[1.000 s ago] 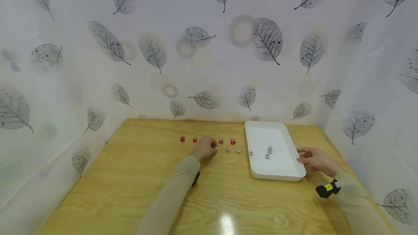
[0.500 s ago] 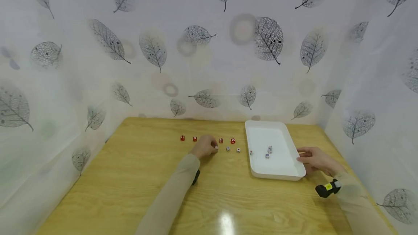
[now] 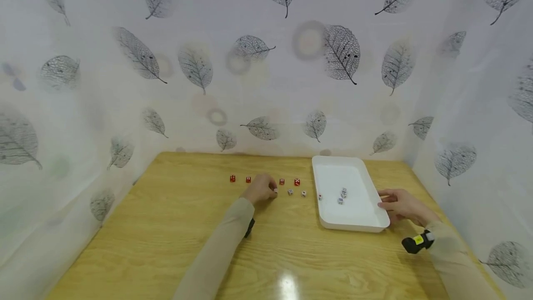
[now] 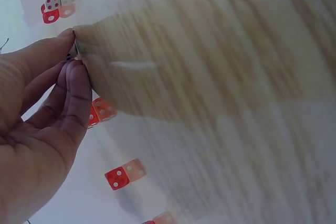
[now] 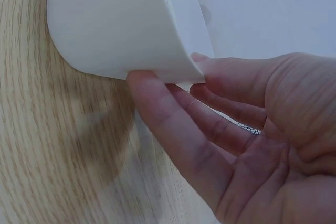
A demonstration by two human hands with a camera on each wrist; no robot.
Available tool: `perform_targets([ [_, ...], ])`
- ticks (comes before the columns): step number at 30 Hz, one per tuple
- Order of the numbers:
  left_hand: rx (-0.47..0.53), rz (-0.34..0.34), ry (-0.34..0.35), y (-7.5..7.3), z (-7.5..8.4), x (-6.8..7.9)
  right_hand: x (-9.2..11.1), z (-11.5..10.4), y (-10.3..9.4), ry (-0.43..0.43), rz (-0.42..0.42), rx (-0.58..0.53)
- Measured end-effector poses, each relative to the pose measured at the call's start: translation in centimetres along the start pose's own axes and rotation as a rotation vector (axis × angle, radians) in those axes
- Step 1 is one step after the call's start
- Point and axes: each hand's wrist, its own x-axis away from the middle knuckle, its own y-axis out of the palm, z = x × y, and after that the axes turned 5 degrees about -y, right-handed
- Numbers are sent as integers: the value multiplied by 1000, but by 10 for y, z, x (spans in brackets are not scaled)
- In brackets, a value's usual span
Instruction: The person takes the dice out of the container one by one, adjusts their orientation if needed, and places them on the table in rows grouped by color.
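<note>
- Tray (image 3: 350, 215) on table (image 3: 166, 244), right part; curtain (image 3: 266, 87) behind.
- Tray dice (image 3: 340, 201): one near left wall, two together further right (touching or not, can't tell).
- Left of tray, back row of dice (image 3: 281, 181), four visible in head view.
- Before it, two front dice (image 3: 290, 192), then a die (image 3: 275, 190) in left hand (image 3: 258, 189).
- Right hand (image 3: 401, 204) at tray's right edge.
</note>
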Motion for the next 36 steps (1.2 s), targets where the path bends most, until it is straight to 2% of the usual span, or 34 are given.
perform_targets([
  [4, -2, -14, -12, 2, 1, 0, 0, 2, 0, 0, -6, -4],
  [16, 27, 35, 1, -1, 15, 1, -3, 0, -4, -13, 0, -2],
  [21, 24, 28, 66, 4, 25, -2, -2, 1, -2, -8, -4, 7],
  [29, -8, 51, 179, 16, 52, -8, -2, -2, -1, -11, -5, 16],
  [36, -7, 2, 252, 27, 76, -7, -2, 4, -3, -15, -19, 21],
])
